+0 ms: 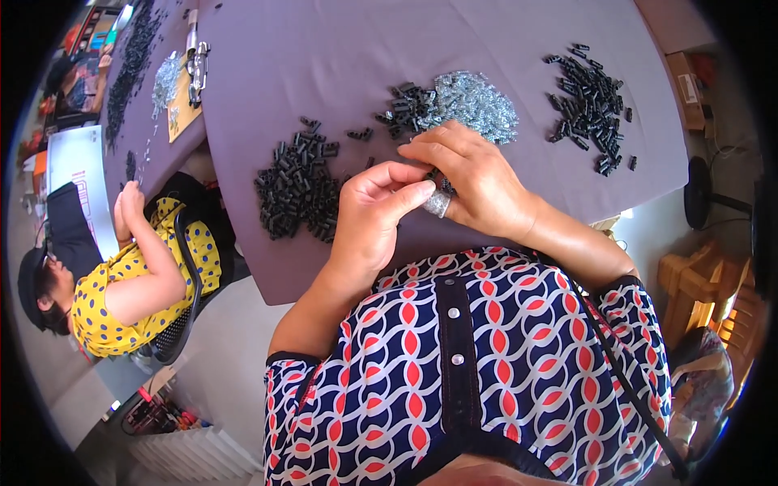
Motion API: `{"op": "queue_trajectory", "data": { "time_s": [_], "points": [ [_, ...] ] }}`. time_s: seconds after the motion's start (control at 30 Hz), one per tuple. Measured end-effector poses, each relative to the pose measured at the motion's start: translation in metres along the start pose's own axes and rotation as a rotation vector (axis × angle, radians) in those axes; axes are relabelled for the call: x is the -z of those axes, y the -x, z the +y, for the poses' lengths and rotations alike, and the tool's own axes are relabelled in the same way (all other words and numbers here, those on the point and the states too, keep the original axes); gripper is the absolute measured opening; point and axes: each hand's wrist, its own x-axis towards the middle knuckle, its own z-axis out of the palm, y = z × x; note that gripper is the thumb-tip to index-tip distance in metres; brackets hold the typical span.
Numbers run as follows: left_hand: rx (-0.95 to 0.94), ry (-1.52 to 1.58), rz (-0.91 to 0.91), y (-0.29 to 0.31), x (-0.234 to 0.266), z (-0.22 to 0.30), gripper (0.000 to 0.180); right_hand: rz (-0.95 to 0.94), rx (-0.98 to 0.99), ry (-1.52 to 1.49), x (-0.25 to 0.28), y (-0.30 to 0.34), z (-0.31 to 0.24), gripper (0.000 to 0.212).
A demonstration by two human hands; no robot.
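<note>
My left hand [374, 212] and my right hand [484, 178] meet above the near part of the cloth-covered table, fingers drawn together in a pinch. Between the fingertips a tiny dark bit shows, too hidden to name. A silvery grey wrap [438, 203] covers my right thumb. Just beyond my right hand lie a pile of small clear plastic pieces [478, 104] and, touching it, a pile of short black plastic pieces [408, 108]. Left of my left hand spreads a larger heap of black pieces [296, 185].
Another black pile [590, 105] lies on the purple-grey tablecloth [340, 49] at the right. A person in a yellow dotted top [142, 267] sits at the left, hands at an adjoining table. Wooden stools [701, 279] and a dark stand [698, 193] are at the right.
</note>
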Motion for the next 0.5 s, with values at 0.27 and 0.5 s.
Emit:
{"op": "queue_trajectory", "data": {
  "time_s": [0.27,0.5],
  "points": [
    [0.096,0.110,-0.153,0.013,-0.012,0.015,0.017,0.011,0.137,-0.289,-0.001,0.002,0.008,0.048],
    [0.070,-0.030,-0.153,0.013,-0.010,0.012,0.017,-0.071,0.194,-0.353,-0.003,0.004,0.011,0.050]
  ]
}}
